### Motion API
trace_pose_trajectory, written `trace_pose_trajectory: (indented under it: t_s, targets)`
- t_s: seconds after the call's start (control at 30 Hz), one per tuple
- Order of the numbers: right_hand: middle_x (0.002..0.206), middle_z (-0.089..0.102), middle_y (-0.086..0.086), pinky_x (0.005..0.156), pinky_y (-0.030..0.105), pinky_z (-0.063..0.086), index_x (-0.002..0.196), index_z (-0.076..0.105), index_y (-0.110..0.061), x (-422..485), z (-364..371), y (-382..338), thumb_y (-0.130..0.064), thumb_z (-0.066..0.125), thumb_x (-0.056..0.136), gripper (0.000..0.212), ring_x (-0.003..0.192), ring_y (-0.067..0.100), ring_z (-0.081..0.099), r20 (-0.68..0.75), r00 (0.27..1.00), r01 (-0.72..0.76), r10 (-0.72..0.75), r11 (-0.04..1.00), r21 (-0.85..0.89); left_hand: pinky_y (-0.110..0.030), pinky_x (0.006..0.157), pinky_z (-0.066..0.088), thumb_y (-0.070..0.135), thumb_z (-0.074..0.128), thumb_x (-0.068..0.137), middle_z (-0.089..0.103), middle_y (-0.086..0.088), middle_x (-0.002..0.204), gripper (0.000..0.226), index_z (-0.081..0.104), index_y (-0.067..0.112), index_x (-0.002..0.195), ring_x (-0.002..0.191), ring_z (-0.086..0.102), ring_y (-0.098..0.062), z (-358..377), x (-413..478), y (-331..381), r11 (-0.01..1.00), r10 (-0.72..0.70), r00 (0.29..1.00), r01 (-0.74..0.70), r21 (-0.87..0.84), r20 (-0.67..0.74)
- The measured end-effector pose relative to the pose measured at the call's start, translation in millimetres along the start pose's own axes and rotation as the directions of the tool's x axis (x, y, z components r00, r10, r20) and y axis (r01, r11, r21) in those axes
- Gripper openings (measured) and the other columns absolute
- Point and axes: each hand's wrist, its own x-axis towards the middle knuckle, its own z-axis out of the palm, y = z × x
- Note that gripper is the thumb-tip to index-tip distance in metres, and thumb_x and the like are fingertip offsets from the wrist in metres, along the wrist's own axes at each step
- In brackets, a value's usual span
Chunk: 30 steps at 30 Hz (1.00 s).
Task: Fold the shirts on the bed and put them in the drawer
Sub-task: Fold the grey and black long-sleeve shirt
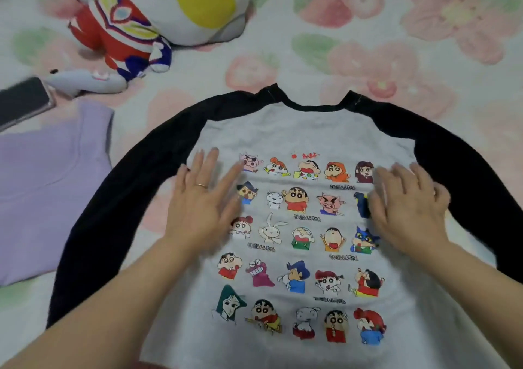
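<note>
Shirt [285, 130]: lay spread, print up, on the bed [368, 43].
Left hand [203, 198] — right hand [407, 201]: fingers spread, flat on it.
Technique: smooth outward before folding sleeves.

Shirt [297, 136] grey, cartoon print — sleeves black.

lit softly and evenly, moderately bright; cast only faint, diffuse shadows. smeared with motion blur over right hand [407, 207] and, more lightly, left hand [202, 201]. bowed at edges by wide-angle lens; softened and blocky toward plush toy [119, 37] at top left.
</note>
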Motion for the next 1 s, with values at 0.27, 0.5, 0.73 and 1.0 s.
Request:
trace_pose_trajectory:
  t_s: [0.27,0.5,0.73,1.0]
  targets:
    - [0.134,0.049,0.009,0.099,0.037,0.027,0.136,0.043,-0.014,72.8,-2.6,-164.6,-0.025,0.040,0.097,0.040,0.125,0.029,0.038,0.078,0.891,0.400,-0.448,0.853,0.335,-0.056,0.110,0.011,0.037,0.037,0.084,0.039,-0.024,0.140,0.062,0.041,0.002,0.135,0.138,0.019,-0.040,-25.0,-94.6,-61.3,0.690,-0.723,0.644,0.659,-0.300,-0.248]
    - [0.140,0.042,0.013,0.103,0.043,0.032,0.136,0.042,-0.016,150.2,12.9,-261.7,-0.030,0.041,0.097,0.041,0.129,0.032,0.036,0.102,0.795,0.557,-0.598,0.786,0.267,-0.047,0.092,0.036,0.042,0.044,0.085,0.055,-0.025,0.118,0.053,0.057,0.002,0.118,0.115,0.045,-0.037,-18.1,-186.6,-90.9,0.284,-0.959,0.255,0.857,-0.429,-0.127]
    - [0.105,0.058,0.014,0.091,0.043,0.038,0.112,0.052,-0.016,170.6,7.0,-283.7,-0.038,0.060,0.087,0.034,0.102,0.034,0.053,0.429,0.742,0.570,-0.515,0.822,-0.001,-0.026,0.054,0.037,0.021,0.070,0.080,0.058,0.004,0.066,0.020,0.051,0.022,0.074,0.062,0.053,-0.015,-26.8,-216.3,-75.8,0.137,-0.955,0.258,0.824,-0.549,0.149]
    - [0.079,0.061,0.006,0.066,0.031,0.043,0.087,0.058,-0.014,180.7,-48.2,-281.0,-0.024,0.062,0.087,0.011,0.070,0.021,0.054,0.300,0.746,0.410,-0.595,0.765,0.496,-0.013,0.036,0.039,0.010,0.043,0.096,0.060,-0.007,0.092,0.028,0.054,0.032,0.083,0.049,0.060,-0.003,-137.8,-173.3,-213.2,0.232,-0.859,0.508,0.268,-0.935,-0.068]
